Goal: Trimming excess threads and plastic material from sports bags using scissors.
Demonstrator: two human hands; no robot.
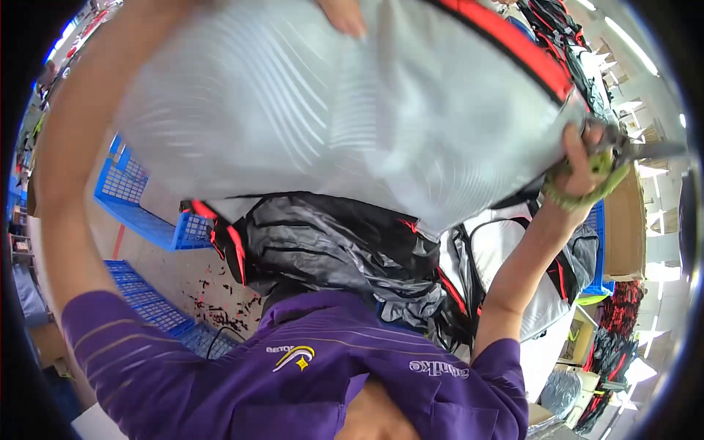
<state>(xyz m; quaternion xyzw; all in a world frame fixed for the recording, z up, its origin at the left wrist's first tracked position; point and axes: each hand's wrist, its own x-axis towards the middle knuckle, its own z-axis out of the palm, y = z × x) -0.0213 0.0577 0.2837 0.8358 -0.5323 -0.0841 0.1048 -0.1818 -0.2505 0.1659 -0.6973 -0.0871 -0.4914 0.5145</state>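
Observation:
A large silver-grey fabric piece (308, 110) with red and black trim along one edge is raised in front of me, spread between my arms. My left arm runs up the left side and out of the top. A digit of my left hand (343, 13) presses on the fabric at the top edge; the other fingers are hidden. At the right corner of the fabric, my right hand (583, 158) is closed, its thumb against the cloth. A blurred dark metal tool with a blade (656, 150) sticks out of that hand. A green band (587, 196) loops about the wrist.
Black, silver and red fabric (330, 235) is bunched against my front. A white and black fabric item (506, 257) lies to the right. Blue plastic crates (139, 220) stand on the floor at left, beside dark and red scraps (220, 304). A cardboard box (625, 227) stands at right.

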